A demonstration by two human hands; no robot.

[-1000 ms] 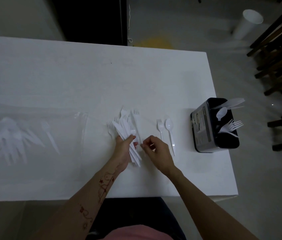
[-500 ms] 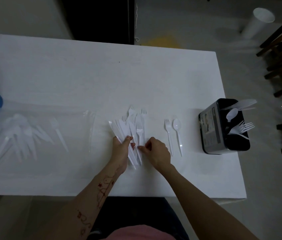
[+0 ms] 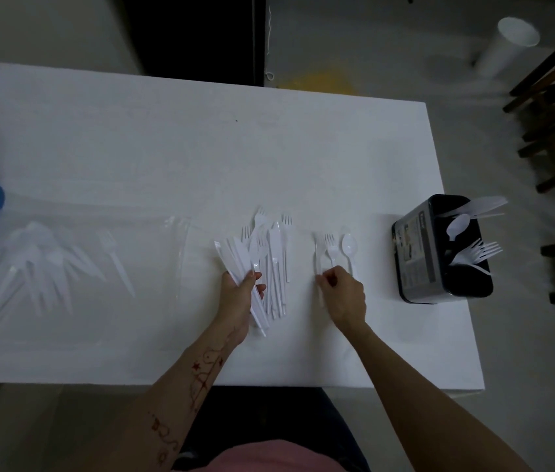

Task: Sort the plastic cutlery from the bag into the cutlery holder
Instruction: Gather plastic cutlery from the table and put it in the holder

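While the clear bag (image 3: 64, 267) lies far left on the counter (image 3: 167, 148), the left hand (image 3: 240, 301) clasps a fan of knives (image 3: 235, 257). The right hand (image 3: 344, 294) pinches one knife (image 3: 318, 264) beside a fork (image 3: 331, 248) and spoon (image 3: 348, 248). Best laid parallel, handles level, for one clean lift to the cutlery holder (image 3: 419, 253) at right.

White table (image 3: 167, 148), cutlery everywhere
Clear bag (image 3: 64, 267) left, loose pile (image 3: 269, 253) mid, knife-fork-spoon row (image 3: 332, 250), black holder (image 3: 439, 253) far right.

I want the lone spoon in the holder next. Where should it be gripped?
Pinch the spoon by its thin handle, coming from above at the near end beside the right hand. It lies flat, bowl pointing away, with the fork close on its left.
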